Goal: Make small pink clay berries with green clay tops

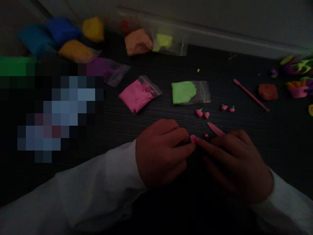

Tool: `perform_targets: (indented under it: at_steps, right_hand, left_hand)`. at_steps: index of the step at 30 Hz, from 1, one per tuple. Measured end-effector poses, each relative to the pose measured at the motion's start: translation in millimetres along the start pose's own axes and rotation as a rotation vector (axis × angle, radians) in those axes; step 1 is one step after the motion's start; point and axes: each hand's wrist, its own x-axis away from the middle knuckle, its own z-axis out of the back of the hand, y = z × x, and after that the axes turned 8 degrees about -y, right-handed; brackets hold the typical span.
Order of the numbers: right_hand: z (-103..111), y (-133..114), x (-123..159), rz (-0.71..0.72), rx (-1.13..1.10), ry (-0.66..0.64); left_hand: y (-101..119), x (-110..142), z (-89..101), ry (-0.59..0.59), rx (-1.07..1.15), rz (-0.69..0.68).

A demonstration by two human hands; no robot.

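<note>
A small piece of pink clay (193, 138) is between the fingertips of my two hands, low over the dark table. My left hand (165, 151) has its fingers curled together, the tips at the clay's left side. From the right, a fingertip of my right hand (234, 160) presses on the same piece. A pink clay knife (215, 129) sticks out past my right knuckles; whether the hand grips it is hidden. Beside it is a tiny pink ball (206, 135). Just beyond are small pink shapes (199, 113) with green tips, and two more similar ones (224, 107).
Bags of pink clay (137, 94) and green clay (184, 92) lie ahead. More coloured packs (62, 31) are at the back left, with an orange lump (138, 41) along the wall. A pink stick tool (251, 94), a brown-red lump (268, 91) and finished clay pieces (297, 88) are at right.
</note>
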Motion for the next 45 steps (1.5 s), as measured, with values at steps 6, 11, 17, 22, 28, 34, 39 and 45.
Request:
perform_targets:
  at_steps: [6,11,17,22,28,34,39,45]
  right_hand:
    - [5.0,1.9,0.3,-0.04,-0.062,0.084]
    - [1.8,2.5,1.1,-0.017,-0.052,0.06]
    - [-0.6,2.7,0.4,-0.014,-0.03,0.009]
    - [-0.7,2.8,2.0,-0.02,-0.021,0.012]
    - [0.5,2.1,3.0,-0.011,-0.04,0.031]
    - [1.1,1.5,4.3,0.014,-0.018,0.039]
    - [0.2,1.4,3.7,0.017,0.001,0.026]
    - [1.3,1.0,2.7,0.014,-0.01,0.012]
  left_hand:
    - [-0.2,0.7,-0.2,-0.006,-0.033,-0.007]
    - [-0.4,0.5,-0.6,-0.003,-0.012,0.001]
    - [-1.1,0.7,0.3,0.018,-0.01,-0.008]
    - [-0.7,0.7,-2.1,0.034,0.001,0.011]
    - [-0.3,0.8,-6.7,0.081,0.041,0.03]
    - [-1.0,0.5,-0.9,0.005,0.002,0.022]
    - [-1.4,0.3,0.9,0.0,0.007,0.005]
    - [1.0,1.2,-3.6,0.081,0.078,0.006]
